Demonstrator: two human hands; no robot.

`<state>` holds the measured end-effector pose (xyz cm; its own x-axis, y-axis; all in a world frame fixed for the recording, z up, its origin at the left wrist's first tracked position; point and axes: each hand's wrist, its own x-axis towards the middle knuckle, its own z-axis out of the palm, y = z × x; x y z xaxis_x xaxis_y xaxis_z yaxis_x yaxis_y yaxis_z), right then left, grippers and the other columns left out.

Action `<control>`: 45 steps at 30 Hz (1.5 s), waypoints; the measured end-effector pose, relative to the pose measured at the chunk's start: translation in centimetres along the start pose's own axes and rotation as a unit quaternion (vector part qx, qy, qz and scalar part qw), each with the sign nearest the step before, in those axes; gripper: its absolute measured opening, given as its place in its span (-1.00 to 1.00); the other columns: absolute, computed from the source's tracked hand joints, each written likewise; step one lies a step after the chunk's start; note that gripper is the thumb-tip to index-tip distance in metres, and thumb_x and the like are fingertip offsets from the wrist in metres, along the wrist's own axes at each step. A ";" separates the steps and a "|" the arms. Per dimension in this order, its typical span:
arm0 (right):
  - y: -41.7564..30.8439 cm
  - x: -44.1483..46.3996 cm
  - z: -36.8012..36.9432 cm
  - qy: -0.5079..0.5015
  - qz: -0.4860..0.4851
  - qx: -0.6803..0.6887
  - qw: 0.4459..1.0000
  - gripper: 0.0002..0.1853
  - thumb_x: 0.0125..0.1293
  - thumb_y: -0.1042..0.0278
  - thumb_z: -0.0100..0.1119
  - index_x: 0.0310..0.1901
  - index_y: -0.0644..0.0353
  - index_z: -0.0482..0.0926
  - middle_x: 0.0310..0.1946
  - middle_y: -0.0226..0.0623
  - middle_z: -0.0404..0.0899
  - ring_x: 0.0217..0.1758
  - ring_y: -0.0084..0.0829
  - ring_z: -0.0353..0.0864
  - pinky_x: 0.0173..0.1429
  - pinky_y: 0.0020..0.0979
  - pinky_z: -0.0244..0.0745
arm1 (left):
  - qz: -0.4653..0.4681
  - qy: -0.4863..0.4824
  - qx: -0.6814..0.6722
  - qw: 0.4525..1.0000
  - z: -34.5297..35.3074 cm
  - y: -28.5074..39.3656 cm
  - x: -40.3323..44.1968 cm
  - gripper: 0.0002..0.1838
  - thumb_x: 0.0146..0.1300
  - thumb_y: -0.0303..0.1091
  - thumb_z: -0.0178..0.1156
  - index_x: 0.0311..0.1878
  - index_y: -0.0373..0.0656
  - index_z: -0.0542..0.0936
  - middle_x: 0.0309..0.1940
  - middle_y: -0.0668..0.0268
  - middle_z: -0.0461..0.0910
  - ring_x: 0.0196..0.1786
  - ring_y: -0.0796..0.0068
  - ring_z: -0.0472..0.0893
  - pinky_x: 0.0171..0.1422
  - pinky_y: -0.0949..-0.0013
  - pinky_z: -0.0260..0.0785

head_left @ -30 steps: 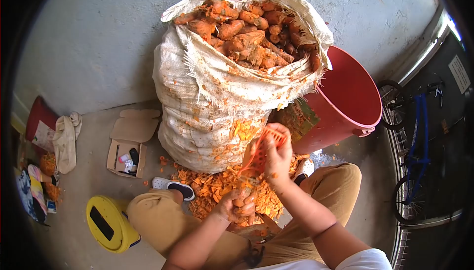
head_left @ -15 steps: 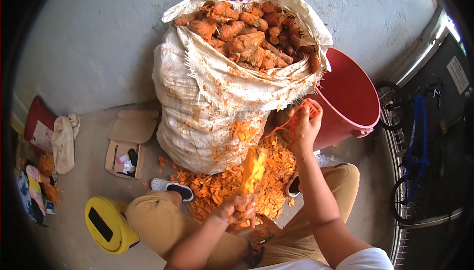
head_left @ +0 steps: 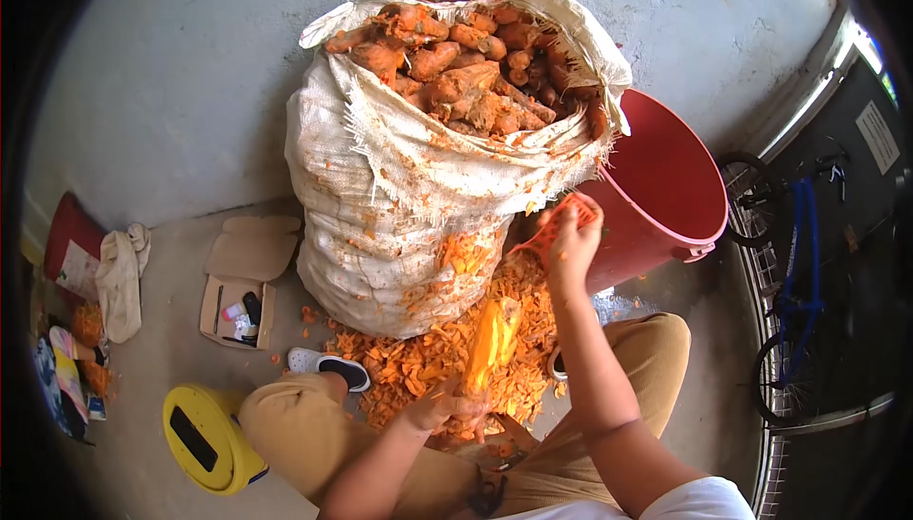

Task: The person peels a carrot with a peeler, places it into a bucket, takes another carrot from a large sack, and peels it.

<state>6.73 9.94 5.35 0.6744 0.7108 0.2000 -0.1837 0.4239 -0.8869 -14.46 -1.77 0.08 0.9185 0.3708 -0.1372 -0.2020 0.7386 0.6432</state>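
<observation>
A large, mostly peeled carrot point(head_left: 493, 341), bright yellow-orange, stands nearly upright in my left hand point(head_left: 453, 408), whose fingers wrap round its lower end. My right hand point(head_left: 576, 244) is raised beside the sack and closed on a red-orange peeler point(head_left: 563, 220) with openings in its body; fingers hide part of it. The peeler is apart from the carrot. Beneath both hands, a heap of orange peelings point(head_left: 409, 368) covers the floor between my feet. In front stands a white woven sack point(head_left: 380, 187), full of unpeeled carrots point(head_left: 461, 87).
A large red bucket point(head_left: 666, 178) stands right of the sack. To the left are an open cardboard box point(head_left: 271, 306) of small items and a yellow container point(head_left: 214, 439). A blue bicycle point(head_left: 804, 263) is at the far right; a grey wall point(head_left: 171, 73) rises behind.
My right hand has moved slightly left and down with the peeler. The carrot has tilted a little to the right in my left hand. The view has shifted slightly.
</observation>
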 end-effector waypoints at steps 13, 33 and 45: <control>-2.5 -4.8 1.5 -0.130 0.087 -0.035 0.987 -0.84 0.24 0.46 -0.16 -0.17 0.23 0.17 -0.50 -0.31 0.36 -0.59 -0.59 0.39 -0.61 -0.65 0.33 | 0.022 0.041 -0.002 0.999 0.0 0.3 0.4 -0.82 -0.01 -0.34 0.10 -0.46 -0.27 0.40 -0.68 0.39 0.28 -0.62 0.60 0.36 -0.48 0.36 0.45; -1.0 1.0 0.6 0.004 -0.023 -0.005 1.000 -0.84 0.24 0.51 -0.20 -0.15 0.23 0.17 -0.50 -0.31 0.35 -0.58 -0.57 0.40 -0.51 -0.59 0.38 | 0.005 -0.008 -0.058 0.998 -0.4 -0.2 -0.1 -0.74 -0.06 -0.25 0.12 -0.44 -0.27 0.37 -0.73 0.40 0.26 -0.68 0.58 0.34 -0.46 0.25 0.45; -2.1 -5.6 2.3 -0.159 0.060 -0.062 0.984 -0.83 0.24 0.53 -0.21 -0.13 0.25 0.16 -0.44 -0.29 0.35 -0.57 -0.58 0.41 -0.51 -0.61 0.37 | 0.024 0.024 -0.079 0.996 -0.4 0.3 0.5 -0.71 -0.04 -0.18 0.13 -0.48 -0.22 0.36 -0.75 0.41 0.24 -0.71 0.60 0.31 -0.48 0.22 0.44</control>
<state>1.69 6.30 7.05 0.3922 0.8993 0.1935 -0.1457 0.2684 -0.9522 -14.19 -1.20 -0.09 0.8900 0.4315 -0.1471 -0.3002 0.7975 0.5233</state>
